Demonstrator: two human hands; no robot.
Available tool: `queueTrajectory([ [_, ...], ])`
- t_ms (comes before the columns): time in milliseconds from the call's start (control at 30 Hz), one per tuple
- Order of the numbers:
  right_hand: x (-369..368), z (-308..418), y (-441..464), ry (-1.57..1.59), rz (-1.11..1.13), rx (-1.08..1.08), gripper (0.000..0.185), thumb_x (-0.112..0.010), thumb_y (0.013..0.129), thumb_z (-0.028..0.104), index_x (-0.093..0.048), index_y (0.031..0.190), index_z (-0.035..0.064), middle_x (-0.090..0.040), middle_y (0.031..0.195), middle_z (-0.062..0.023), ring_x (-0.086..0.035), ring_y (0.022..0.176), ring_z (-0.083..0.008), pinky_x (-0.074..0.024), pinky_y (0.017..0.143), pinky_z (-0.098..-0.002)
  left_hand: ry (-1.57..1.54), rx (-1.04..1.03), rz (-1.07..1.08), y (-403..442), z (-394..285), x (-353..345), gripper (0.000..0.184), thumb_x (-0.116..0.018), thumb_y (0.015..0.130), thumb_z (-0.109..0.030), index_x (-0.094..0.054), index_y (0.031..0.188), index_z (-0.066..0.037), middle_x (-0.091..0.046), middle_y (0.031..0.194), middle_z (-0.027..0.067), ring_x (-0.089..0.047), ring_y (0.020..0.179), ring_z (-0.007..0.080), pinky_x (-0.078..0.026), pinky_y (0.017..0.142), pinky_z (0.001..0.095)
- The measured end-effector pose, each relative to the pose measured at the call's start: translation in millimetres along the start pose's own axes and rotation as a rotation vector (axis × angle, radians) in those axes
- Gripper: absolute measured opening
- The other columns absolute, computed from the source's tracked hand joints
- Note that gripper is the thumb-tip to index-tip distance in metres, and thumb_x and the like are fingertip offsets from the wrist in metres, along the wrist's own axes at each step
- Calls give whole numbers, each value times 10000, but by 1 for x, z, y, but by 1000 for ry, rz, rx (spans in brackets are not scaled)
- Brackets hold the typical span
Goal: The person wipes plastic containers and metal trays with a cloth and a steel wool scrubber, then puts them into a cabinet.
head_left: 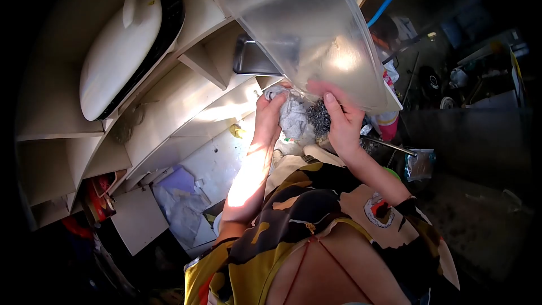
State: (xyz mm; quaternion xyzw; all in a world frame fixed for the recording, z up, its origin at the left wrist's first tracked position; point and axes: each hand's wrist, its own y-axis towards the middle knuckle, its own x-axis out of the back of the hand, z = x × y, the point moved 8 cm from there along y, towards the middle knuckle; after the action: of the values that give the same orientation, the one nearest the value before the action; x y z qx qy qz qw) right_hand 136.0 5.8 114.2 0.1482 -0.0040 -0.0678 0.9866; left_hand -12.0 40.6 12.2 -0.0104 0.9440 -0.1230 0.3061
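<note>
A large clear plastic panel (307, 28) is held up in front of me, with glare on its surface. My right hand (344, 127) grips its lower edge, thumb on the near side and fingers showing blurred through the plastic. A dark steel wool scourer (319, 118) is right beside that hand; whether the fingers also hold it is hidden. My left hand (270, 114) is closed on a crumpled grey cloth (293, 117) near the panel's lower left corner.
White shelving (164, 93) curves along the left, bearing a white lidded appliance (121, 51) with a black rim. Behind the panel lies a metal tray (248, 59). Lower left are an open cabinet door (138, 220) and plastic bags (183, 203). Clutter and a metal rod (395, 147) are at right.
</note>
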Motion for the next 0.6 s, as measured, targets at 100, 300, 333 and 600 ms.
queueTrajectory([
  [100,-6,0,1,52,23,12,223,-460,868,44,-579,1037,-40,-623,983,-85,-563,906,-133,-419,828,-247,-68,97,36,-12,7,-13,181,-523,802,-19,-569,974,14,-603,832,70,-583,726,130,-479,671,251],
  [300,-10,1,-1,-29,38,-11,223,-472,875,66,-583,1044,-28,-623,979,-85,-562,892,-131,-424,808,-250,-156,113,14,-13,14,-19,155,-544,785,-16,-576,931,25,-617,838,87,-604,731,155,-491,678,270],
  [333,-9,-2,-1,-30,38,-11,223,-472,875,66,-583,1044,-28,-623,979,-85,-562,892,-131,-424,808,-250,-172,106,-22,-12,14,-18,154,-535,780,-8,-576,924,27,-616,825,86,-603,725,155,-489,677,269],
  [600,-15,-15,-5,-104,117,6,230,-454,876,57,-580,1036,-51,-613,1022,-107,-558,944,-156,-409,856,-267,19,-32,-101,-1,9,-10,156,-485,755,-4,-579,872,40,-614,757,81,-574,655,143,-459,624,256],
])
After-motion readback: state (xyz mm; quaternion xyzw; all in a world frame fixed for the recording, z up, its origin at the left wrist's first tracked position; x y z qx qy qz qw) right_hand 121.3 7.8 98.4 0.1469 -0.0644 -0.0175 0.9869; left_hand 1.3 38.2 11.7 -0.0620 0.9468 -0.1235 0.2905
